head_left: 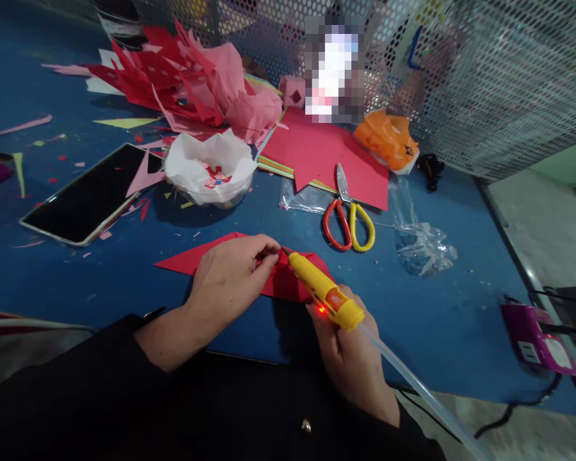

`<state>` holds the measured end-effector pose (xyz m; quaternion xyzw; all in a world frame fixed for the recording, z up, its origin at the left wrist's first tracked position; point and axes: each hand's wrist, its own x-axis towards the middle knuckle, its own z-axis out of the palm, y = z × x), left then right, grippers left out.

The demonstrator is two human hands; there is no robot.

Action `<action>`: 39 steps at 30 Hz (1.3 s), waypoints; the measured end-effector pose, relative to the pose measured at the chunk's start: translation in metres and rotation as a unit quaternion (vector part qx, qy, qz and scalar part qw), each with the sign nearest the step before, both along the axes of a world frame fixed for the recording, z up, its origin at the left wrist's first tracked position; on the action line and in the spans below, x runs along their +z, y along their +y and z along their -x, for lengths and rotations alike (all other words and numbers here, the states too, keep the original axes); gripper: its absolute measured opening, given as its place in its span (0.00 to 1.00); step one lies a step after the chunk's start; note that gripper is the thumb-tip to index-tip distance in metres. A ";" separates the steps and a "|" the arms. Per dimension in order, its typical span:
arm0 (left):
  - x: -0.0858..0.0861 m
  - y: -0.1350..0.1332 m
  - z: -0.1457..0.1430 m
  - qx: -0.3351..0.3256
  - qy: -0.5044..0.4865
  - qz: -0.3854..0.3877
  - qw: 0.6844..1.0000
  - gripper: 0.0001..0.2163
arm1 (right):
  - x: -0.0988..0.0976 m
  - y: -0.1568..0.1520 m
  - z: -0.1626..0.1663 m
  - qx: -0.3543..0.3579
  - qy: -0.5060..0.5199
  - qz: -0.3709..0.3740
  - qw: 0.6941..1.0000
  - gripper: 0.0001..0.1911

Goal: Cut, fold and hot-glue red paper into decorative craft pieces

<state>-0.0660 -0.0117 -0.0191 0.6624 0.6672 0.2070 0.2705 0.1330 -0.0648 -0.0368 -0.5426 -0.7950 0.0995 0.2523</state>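
From my distant seat I can read no word, brand or number. On the orange packet (386, 137) I see small dark marks (409, 150), one like a diamond, but they are too small for me to make out. The purple box (537, 336) carries a white patch (559, 352), and whether something is printed there I cannot tell. The bright screen (333, 73) before the mesh is covered with coarse squares, so its content stays unreadable to me.

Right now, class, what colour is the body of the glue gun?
The glue gun has a yellow body, best seen in the head view.
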 end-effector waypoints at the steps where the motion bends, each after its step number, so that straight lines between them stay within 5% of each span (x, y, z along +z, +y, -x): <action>1: 0.000 0.000 0.000 -0.001 0.000 0.000 1.000 0.10 | 0.000 0.000 0.000 0.000 -0.002 -0.001 1.000 0.15; 39: 0.000 -0.002 0.000 0.005 -0.008 0.001 1.000 0.11 | 0.001 0.000 -0.001 -0.005 -0.063 -0.046 0.997 0.19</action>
